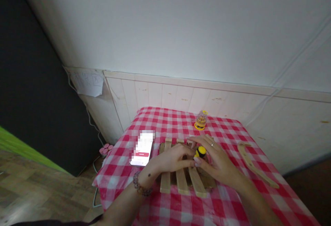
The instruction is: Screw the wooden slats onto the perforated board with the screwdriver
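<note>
A short screwdriver with a yellow-and-black handle [201,151] points end-on toward me. My right hand [216,158], wearing a ring, curls its thumb and fingers around that handle. Beside it my left hand [174,158], with a bead bracelet at the wrist, is closed, its fingertips meeting close to the screwdriver; what they pinch is hidden. Under both hands lie several pale wooden slats, among them a left slat [166,183] and a right slat [198,184]. They rest across a brown wooden piece [209,182], which the hands partly cover.
A lit phone [142,150] lies left of the slats. Behind stands a clear, yellow-based case of bits [201,120]. A curved wooden piece [254,169] lies to the right. The checked tablecloth [168,117] reaches the white panelled wall [170,95]. A cable [90,119] hangs at left.
</note>
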Demonstrator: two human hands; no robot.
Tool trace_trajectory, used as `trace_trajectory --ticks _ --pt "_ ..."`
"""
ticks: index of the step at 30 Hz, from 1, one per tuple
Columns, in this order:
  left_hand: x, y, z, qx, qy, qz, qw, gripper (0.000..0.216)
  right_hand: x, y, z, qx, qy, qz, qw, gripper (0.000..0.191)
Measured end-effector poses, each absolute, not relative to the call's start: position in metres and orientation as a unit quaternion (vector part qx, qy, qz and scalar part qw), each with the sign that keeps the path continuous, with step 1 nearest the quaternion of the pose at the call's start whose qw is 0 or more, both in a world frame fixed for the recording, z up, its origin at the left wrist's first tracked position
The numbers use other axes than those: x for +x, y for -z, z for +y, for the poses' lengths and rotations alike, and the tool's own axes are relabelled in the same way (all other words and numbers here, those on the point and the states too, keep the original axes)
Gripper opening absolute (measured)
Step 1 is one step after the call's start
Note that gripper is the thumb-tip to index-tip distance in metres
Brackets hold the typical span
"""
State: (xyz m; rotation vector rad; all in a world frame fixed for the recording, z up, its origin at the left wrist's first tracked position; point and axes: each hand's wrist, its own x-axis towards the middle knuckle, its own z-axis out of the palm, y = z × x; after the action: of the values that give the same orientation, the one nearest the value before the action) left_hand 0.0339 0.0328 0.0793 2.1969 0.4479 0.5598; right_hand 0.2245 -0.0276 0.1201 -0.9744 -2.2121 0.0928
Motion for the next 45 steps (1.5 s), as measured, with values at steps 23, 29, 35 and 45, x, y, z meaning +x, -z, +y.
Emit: trace_trajectory --ticks 23,29,35,45 --pt "0.030 -0.087 0.031 0.872 -0.234 0.211 0.375 0.014 0.223 -0.122 -0.031 -0.413 -0.031 -0.836 0.360 0.042" --pt "0.031 -0.089 0.036 0.886 -0.204 0.172 0.380 0.019 0.239 -0.137 -0.032 -0.360 -0.064 -0.874 0.319 0.031" --pt "0.034 -0.088 0.034 0.875 -0.243 0.172 0.382 0.019 0.224 -0.132 -0.028 -0.381 0.122 -0.855 0.330 0.040" --pt "0.035 -0.079 0.038 0.874 -0.222 0.189 0.389 0.012 0.214 -0.134 -0.034 -0.476 0.229 -0.791 0.310 0.058"
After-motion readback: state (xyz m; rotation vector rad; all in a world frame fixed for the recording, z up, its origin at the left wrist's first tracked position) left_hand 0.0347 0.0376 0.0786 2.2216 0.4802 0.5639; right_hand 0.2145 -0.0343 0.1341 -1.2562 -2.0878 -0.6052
